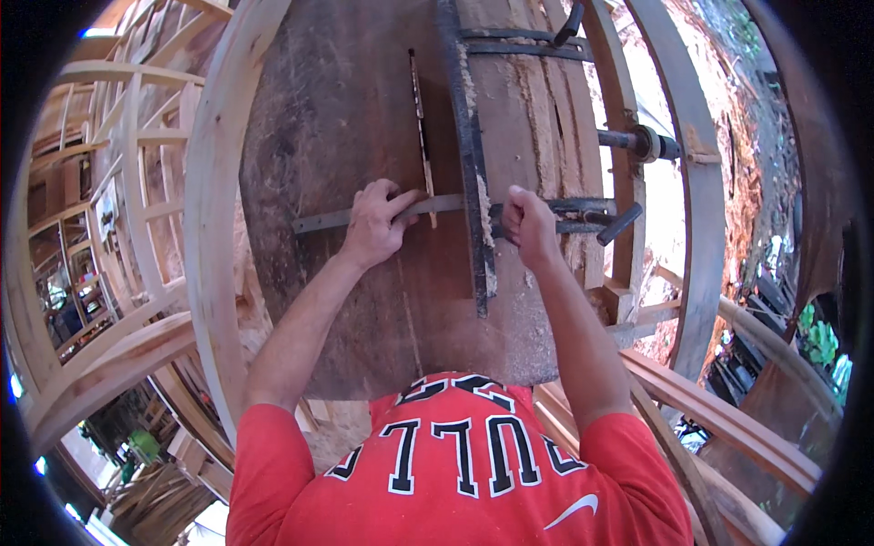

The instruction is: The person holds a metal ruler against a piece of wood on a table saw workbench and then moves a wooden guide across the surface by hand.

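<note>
A slotted saw table (319,100) fills the middle, with a narrow dark slot (420,109) running away from me. Across the slot's near end lies a grey metal strip (319,221), which reaches toward a long dark fence (469,164). My left hand (375,223) is on this strip just left of the slot, its thumb and index finger closed about the strip's edges. Right of the fence, my right hand (530,223) is curled into a fist with the thumb uppermost. Whatever it may grip is hidden by the fingers.
Metal bars with a bent handle (619,224) stick out right of my fist; another handle (569,25) is farther away. A round shaft (648,143) juts out at the right. Sawdust lies along the fence. Wooden frames (218,182) stand close at the left, planks (728,419) at lower right.
</note>
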The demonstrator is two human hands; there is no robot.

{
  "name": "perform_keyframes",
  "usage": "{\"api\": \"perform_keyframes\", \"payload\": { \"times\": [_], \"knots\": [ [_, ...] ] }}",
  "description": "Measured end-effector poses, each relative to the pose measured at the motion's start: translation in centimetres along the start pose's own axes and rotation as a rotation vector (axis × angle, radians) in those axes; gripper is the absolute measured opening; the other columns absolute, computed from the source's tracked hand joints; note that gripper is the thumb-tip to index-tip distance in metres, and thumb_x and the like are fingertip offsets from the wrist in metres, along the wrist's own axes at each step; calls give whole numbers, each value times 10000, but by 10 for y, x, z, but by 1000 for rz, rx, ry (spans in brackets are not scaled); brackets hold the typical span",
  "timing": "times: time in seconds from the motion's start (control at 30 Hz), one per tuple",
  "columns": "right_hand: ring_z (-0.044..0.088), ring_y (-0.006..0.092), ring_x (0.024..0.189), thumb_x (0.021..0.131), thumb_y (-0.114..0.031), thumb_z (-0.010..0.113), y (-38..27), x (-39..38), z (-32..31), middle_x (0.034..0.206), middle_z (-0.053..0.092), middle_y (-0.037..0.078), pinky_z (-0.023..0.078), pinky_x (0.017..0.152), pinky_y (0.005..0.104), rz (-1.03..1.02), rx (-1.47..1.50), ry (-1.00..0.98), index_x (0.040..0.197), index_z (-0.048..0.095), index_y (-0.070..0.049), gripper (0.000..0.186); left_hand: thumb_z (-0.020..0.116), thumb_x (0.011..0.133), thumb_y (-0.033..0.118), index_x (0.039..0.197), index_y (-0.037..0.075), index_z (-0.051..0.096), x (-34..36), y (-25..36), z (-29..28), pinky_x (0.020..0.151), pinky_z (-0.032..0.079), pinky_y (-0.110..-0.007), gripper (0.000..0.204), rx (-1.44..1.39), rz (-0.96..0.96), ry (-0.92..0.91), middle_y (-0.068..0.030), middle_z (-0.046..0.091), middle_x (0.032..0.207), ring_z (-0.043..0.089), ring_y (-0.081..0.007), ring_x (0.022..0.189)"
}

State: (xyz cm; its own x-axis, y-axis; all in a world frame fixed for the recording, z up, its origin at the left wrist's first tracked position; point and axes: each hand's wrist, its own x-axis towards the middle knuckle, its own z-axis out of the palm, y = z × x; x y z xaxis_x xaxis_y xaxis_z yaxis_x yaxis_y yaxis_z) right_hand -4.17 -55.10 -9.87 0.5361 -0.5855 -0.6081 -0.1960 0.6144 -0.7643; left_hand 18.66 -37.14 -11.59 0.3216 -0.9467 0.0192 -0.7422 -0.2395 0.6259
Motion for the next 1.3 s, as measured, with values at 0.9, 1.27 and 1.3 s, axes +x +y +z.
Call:
{"api": "perform_keyframes", "payload": {
  "times": [0.9,1.27,1.3],
  "knots": [
    [316,98,504,961,-275,560,20,-42,11,619,371,-61,202,483,316,286,-78,-15,648,439,-185,348,819,831,174,1239,198,781,1,4,-5,931,471,-467,411,10,-25,-62,-116,624,1096,611,-337,1067],
    [299,97,488,964,-269,572,25,-34,0,606,346,-67,195,478,324,356,51,-68,638,412,-185,372,830,807,155,1228,158,780,0,1,-2,944,484,-479,424,9,-6,-42,-133,643,1116,622,-357,1087],
    [295,97,487,962,-269,573,22,-35,0,604,338,-69,189,477,327,345,102,-57,638,400,-187,377,830,807,155,1228,158,780,0,1,-2,944,484,-479,424,8,-5,-42,-133,643,1116,622,-357,1087]
  ]
}}
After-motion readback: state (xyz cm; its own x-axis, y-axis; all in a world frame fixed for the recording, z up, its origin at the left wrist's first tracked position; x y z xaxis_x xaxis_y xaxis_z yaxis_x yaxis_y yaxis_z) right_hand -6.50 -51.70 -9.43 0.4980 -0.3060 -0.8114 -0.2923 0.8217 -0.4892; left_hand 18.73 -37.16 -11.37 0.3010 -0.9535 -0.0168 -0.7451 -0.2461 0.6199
